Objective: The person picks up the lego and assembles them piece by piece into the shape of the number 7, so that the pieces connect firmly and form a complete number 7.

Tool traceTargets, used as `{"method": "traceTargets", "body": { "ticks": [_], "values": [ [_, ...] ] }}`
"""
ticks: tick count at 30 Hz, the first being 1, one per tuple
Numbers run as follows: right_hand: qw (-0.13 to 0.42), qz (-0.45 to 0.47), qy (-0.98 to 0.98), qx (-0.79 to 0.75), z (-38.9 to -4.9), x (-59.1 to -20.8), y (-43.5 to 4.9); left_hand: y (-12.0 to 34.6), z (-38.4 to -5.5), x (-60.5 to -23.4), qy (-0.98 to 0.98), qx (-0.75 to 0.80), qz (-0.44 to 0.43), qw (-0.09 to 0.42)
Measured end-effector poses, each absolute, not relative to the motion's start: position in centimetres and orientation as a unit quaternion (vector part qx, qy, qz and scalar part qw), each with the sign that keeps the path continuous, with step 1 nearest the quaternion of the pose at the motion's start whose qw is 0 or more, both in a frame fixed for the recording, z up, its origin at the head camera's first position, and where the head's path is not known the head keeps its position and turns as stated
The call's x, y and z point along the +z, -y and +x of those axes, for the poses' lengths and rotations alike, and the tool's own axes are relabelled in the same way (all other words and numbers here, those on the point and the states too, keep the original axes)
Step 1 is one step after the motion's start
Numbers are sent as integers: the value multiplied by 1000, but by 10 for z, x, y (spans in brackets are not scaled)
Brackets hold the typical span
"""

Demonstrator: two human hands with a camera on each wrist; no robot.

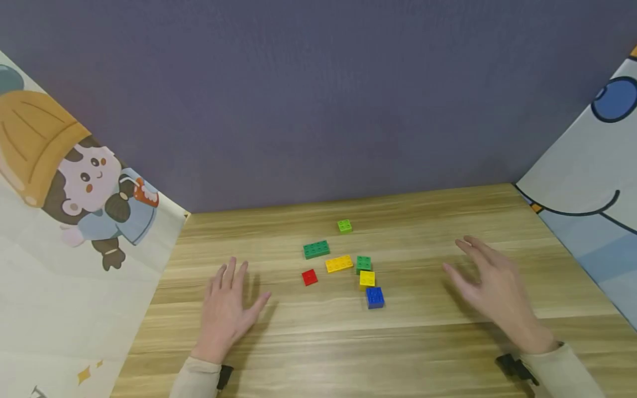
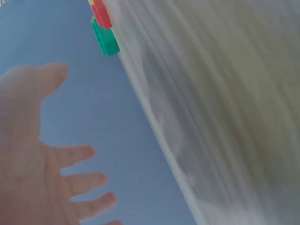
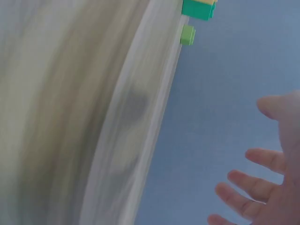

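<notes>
Several toy building bricks lie loosely grouped on the wooden table. A light green brick [image 1: 344,226] is farthest back, and a long dark green brick [image 1: 316,250] lies in front of it to the left. A long yellow brick [image 1: 339,263] and a flat red brick [image 1: 309,277] come nearer. On the right, a small green brick [image 1: 364,264], a small yellow brick [image 1: 367,279] and a blue brick [image 1: 375,298] form a row. My left hand [image 1: 226,309], fingers spread, hovers left of the red brick. Over the right side, my right hand [image 1: 497,290] holds nothing, its fingers relaxed.
The wooden table [image 1: 308,354] ends at a dark blue-grey wall panel [image 1: 318,110] behind the bricks. A white panel with a cartoon figure [image 1: 94,177] flanks the left side. Another printed panel [image 1: 587,166] borders the right.
</notes>
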State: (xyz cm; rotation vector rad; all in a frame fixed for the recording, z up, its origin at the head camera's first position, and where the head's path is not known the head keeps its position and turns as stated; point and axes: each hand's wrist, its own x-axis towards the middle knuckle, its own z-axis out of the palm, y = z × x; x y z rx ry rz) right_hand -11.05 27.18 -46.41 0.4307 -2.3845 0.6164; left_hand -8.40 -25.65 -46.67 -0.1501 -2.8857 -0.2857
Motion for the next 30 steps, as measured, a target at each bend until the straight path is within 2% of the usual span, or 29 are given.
{"method": "traceTargets", "body": {
  "ticks": [4,7,16,30],
  "values": [
    [290,149,904,276,-106,-464,-263,250,-84,-466,977,-139,-63,151],
    [266,143,904,303,-104,-463,-256,245,-84,-463,968,-183,-66,157],
    [206,166,894,362,-102,-464,-238,226,-82,-455,955,-262,-70,123],
    [70,159,896,410,-100,-470,-209,194,-86,-447,937,-322,-108,83]
  ]
}}
